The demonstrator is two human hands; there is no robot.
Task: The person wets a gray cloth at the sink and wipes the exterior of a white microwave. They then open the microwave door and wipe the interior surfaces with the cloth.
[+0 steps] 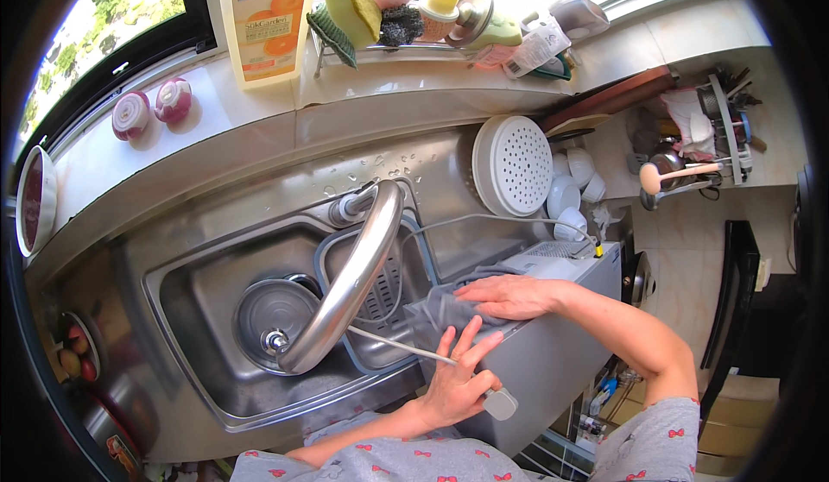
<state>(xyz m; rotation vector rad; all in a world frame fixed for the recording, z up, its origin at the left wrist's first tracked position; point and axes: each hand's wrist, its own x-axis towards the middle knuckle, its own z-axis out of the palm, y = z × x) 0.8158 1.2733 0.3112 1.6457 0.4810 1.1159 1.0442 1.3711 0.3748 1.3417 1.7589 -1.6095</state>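
My left hand (463,378) holds a pale power cord (401,345) threaded among its fingers. The cord's grey plug (500,404) hangs out below the palm. My right hand (515,295) lies flat over a crumpled grey cloth (447,307), pressing it on the top of a grey metal appliance (550,359). This boxy appliance sits at the counter's front edge, right of the sink, and its exact kind is not clear. Its cord leaves a yellow-marked entry at the far end and loops back over the sink to my left hand.
The steel sink (201,326) holds a metal pot (265,314) under the curved faucet (369,268) and a blue-rimmed drain basket (375,359). Behind the appliance stand a white perforated steamer (518,165) and several white bowls (563,194). Two onions (152,106) and a detergent bottle (272,29) rest on the sill.
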